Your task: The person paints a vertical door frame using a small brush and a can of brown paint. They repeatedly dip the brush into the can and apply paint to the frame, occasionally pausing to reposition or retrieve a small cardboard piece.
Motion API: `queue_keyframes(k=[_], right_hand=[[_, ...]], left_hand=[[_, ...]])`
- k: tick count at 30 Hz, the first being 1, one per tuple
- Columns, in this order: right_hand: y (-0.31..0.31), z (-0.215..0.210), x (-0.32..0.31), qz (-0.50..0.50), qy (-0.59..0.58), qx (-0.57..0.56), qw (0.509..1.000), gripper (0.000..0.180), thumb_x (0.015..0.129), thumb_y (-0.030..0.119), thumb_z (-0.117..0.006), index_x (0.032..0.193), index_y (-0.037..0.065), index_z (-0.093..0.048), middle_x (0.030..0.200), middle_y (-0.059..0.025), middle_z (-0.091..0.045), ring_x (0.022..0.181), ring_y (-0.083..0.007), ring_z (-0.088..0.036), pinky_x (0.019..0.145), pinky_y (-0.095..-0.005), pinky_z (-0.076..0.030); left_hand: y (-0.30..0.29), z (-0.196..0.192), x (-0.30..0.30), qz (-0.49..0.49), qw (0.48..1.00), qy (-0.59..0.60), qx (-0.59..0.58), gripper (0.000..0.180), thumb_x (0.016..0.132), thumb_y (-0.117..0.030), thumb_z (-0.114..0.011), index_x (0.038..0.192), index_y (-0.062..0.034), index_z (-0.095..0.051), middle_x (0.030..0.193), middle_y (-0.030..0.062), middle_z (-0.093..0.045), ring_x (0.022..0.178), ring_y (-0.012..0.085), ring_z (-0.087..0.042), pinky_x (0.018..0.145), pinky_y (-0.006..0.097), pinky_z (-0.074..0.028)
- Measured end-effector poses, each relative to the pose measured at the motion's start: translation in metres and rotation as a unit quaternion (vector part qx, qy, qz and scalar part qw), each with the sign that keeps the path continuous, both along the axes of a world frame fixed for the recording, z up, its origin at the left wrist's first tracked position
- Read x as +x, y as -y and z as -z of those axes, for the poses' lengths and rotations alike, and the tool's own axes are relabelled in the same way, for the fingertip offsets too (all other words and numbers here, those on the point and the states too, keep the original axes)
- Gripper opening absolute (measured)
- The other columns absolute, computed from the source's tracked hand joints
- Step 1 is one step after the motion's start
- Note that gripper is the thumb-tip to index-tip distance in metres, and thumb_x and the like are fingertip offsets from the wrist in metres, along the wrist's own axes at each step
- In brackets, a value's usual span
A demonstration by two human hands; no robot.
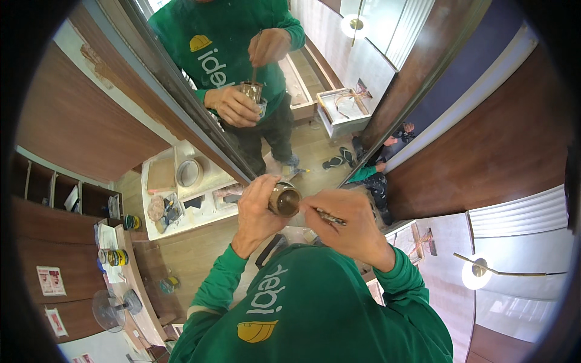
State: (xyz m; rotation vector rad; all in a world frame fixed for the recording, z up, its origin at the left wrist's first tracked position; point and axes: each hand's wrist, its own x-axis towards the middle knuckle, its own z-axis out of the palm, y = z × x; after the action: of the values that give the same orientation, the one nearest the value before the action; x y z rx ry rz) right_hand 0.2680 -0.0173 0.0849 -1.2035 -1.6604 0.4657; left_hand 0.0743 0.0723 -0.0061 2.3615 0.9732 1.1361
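Near the middle, my left hand (257,209) is wrapped round a small clear cup (285,200) with brown stuff inside. To its right, my right hand (354,222) is closed, its fingers pinched beside the cup's rim. A narrow mottled piece (331,216) shows between those fingers. The mirror (275,91) ahead reflects both hands: there, a thin brown stick runs from the right hand's fingers down into the cup. Whether its lower end carries bristles is hidden.
A white table (200,209) at left bears a roll of tape (189,173) and tools. Small cans (117,257) and a fan (110,310) stand lower left. A lit wall lamp (477,272) is at right. Another person's green sleeve (363,174) shows beyond the mirror's edge.
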Motion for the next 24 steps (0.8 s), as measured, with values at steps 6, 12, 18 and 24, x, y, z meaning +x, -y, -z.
queue_keyframes(k=[6, 12, 18, 24], right_hand=[[0.005, 0.007, 0.012, -0.02, 0.003, -0.038, 0.999, 0.006, 0.092, 0.002, -0.077, 0.097, -0.002, -0.077, 0.078, -0.0148, -0.071, 0.063, -0.0264, -0.067, 0.059, -0.0359, -0.05], [0.023, -0.007, 0.032, 0.065, 0.012, -0.039, 0.997, 0.008, 0.093, 0.002, -0.076, 0.097, -0.004, -0.077, 0.076, -0.0128, -0.072, 0.062, -0.017, -0.066, 0.058, -0.0318, -0.05], [0.027, 0.005, 0.049, 0.046, -0.173, -0.233, 0.956, 0.008, 0.097, 0.002, -0.073, 0.098, -0.006, -0.077, 0.08, -0.0111, -0.076, 0.066, -0.0122, -0.066, 0.061, -0.0275, -0.051], [0.033, 0.017, 0.053, 0.027, -0.018, -0.07, 0.997, 0.013, 0.1, 0.005, -0.071, 0.102, -0.005, -0.079, 0.083, -0.0076, -0.078, 0.068, -0.0081, -0.063, 0.061, -0.0244, -0.05]], left_hand=[[0.003, 0.0, 0.006, -0.021, 0.997, -0.054, 0.056, 0.072, 0.062, -0.011, -0.092, 0.128, -0.0014, -0.065, 0.124, 0.0189, -0.07, 0.11, 0.0408, -0.069, 0.091, 0.048, -0.055], [0.004, 0.007, 0.015, -0.041, 0.995, -0.07, 0.053, 0.072, 0.06, -0.003, -0.085, 0.129, -0.0018, -0.065, 0.125, 0.0159, -0.067, 0.114, 0.0394, -0.065, 0.094, 0.048, -0.051], [0.006, 0.015, 0.026, -0.065, 0.991, -0.078, 0.087, 0.069, 0.06, 0.001, -0.08, 0.128, -0.002, -0.065, 0.124, 0.0152, -0.068, 0.113, 0.0386, -0.066, 0.093, 0.047, -0.05], [0.007, 0.019, 0.031, -0.09, 0.989, -0.077, 0.088, 0.075, 0.057, -0.005, -0.09, 0.128, -0.0047, -0.066, 0.125, 0.0153, -0.07, 0.112, 0.0383, -0.068, 0.091, 0.046, -0.051]])
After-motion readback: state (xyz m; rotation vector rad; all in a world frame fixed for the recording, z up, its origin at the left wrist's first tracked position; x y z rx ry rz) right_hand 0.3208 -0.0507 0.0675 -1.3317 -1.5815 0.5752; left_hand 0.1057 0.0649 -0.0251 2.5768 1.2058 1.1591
